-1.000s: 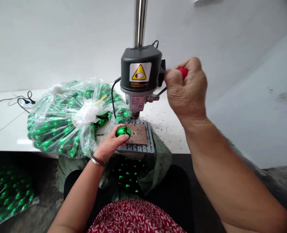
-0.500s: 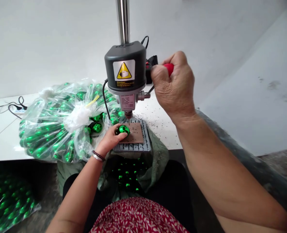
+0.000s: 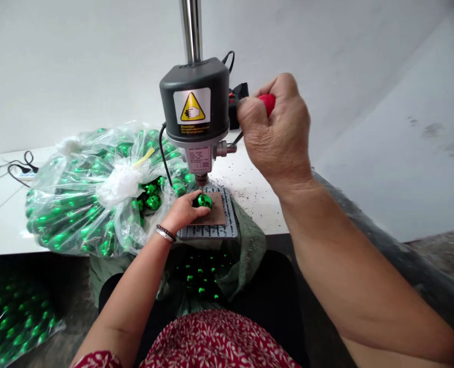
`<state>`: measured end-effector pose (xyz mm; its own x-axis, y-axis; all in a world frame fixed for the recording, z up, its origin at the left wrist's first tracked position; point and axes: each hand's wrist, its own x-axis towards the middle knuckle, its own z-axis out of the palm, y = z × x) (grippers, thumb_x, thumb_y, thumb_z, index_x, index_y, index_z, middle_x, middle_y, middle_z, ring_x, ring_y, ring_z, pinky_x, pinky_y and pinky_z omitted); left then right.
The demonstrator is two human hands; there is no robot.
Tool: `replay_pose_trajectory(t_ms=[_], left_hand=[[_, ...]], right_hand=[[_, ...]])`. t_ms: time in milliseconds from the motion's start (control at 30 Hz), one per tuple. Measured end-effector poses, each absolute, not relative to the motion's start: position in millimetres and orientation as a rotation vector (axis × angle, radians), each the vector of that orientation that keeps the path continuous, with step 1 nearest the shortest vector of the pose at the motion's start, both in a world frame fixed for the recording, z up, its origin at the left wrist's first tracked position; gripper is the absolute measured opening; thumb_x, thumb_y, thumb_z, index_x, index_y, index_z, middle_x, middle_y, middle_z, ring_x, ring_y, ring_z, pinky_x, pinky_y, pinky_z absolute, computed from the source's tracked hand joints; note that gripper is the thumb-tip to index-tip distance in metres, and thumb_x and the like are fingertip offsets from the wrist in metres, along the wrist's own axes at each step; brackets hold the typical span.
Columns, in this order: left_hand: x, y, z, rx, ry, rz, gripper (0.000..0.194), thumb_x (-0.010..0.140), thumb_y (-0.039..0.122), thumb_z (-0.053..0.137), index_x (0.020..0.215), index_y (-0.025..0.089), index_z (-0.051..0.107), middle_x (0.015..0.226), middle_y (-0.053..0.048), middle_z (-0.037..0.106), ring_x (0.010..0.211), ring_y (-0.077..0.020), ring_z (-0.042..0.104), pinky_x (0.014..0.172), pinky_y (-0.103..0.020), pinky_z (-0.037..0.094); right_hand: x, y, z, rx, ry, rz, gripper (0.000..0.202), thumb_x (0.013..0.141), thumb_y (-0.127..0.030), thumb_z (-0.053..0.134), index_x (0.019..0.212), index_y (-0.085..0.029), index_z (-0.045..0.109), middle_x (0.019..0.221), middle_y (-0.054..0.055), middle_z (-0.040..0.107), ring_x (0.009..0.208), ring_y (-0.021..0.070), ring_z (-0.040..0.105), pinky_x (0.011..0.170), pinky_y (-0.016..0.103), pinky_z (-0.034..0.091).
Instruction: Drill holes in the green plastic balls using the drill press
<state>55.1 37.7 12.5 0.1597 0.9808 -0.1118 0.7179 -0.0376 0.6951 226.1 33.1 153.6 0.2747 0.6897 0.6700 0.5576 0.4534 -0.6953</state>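
Your left hand (image 3: 181, 210) pinches a ball (image 3: 204, 201), seemingly steadied for the drill (image 3: 194, 99) above; your right hand (image 3: 277, 137) grips the handle (image 3: 267, 104).

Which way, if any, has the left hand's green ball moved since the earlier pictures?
Yes: the green ball has moved right across the brown board, to beneath the drill chuck.
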Motion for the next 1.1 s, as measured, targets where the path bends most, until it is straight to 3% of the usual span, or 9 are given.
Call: replay_pose_trajectory(t_ms=[267,567,1100], left_hand=[[60.2,37.2,-4.6,1.622,1.511,0.72,0.066,0.069,0.026,0.076,0.132,0.015,0.059,0.107,-0.005,0.073,0.091,-0.0174,0.067,0.087,-0.027,0.053],[58.6,37.8,-5.7,1.698,1.501,0.712,0.059,0.069,0.027,0.076,0.126,0.017,0.063,0.105,-0.002,0.073,0.093,-0.0182,0.066,0.087,-0.026,0.052],[58.1,34.1,-9.9,1.759,1.513,0.726,0.056,0.071,0.026,0.074,0.124,0.016,0.062,0.115,-0.005,0.07,0.103,-0.0209,0.064,0.094,-0.029,0.048]], right_hand=[[225.4,29.8,154.1,-1.286,-1.373,0.155,0.017,0.086,-0.026,0.055,0.08,-0.017,0.042,0.064,-0.009,0.038,0.06,0.0014,0.032,0.065,0.019,0.029],[225.8,9.8,120.3,-1.179,-1.369,-0.061,0.013,0.082,-0.028,0.052,0.078,-0.019,0.043,0.064,-0.006,0.043,0.058,0.0047,0.036,0.059,0.022,0.036],[221.5,1.2,83.7,-1.175,-1.324,-0.227,0.014,0.084,-0.035,0.049,0.077,-0.022,0.045,0.064,-0.004,0.048,0.055,0.0071,0.043,0.056,0.024,0.04]])
